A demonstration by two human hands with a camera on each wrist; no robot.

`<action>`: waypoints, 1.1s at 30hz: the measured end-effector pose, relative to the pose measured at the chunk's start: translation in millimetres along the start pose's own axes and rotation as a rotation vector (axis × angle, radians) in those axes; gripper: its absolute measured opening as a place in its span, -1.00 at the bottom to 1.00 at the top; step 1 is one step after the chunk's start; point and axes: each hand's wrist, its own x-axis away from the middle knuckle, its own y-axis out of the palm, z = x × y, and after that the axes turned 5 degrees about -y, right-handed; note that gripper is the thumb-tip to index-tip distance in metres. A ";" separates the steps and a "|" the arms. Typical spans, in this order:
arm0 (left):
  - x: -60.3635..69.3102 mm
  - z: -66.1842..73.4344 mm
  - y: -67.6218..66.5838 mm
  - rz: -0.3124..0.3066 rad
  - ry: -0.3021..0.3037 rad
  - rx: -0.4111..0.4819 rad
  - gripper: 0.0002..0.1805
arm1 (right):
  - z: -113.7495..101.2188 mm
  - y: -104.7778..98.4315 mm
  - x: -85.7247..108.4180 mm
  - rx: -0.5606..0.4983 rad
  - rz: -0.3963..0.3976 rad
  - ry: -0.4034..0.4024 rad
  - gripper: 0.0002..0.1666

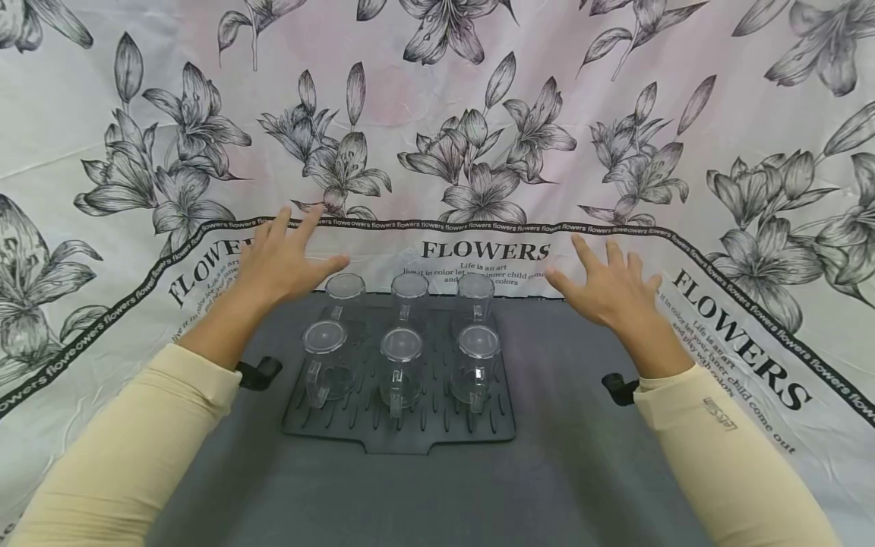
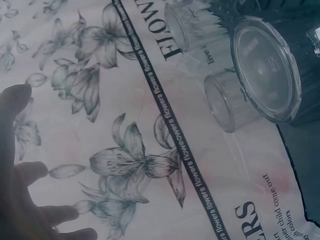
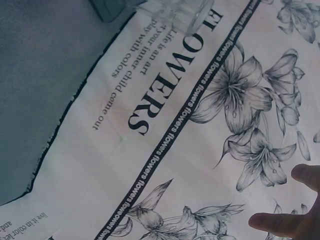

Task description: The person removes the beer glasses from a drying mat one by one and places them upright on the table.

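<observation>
Clear mugs [image 1: 402, 347]: six, upside down, in a near and a far row of three, handles toward the near side.
Ridged mat [image 1: 396, 437]: dark, under the mugs, on the gray tabletop [image 1: 437, 497].
Left hand [image 1: 276, 262]: raised left of the mugs, fingers extended and spread.
Right hand [image 1: 610, 290]: raised right of the mugs, fingers likewise spread.
Flowered cloth [image 1: 390, 99]: on the far side.

mugs [image 1: 402, 346]: clear, glossy | mat [image 1: 396, 441]: matt, ridged, rubbery-looking | backdrop [image 1: 383, 45]: smooth cloth | sleeves [image 1: 718, 448]: matt fabric
</observation>
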 end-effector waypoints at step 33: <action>63.1 -17.1 21.7 0.123 0.060 0.088 0.04 | -11.8 12.6 51.1 0.017 0.160 -0.085 0.04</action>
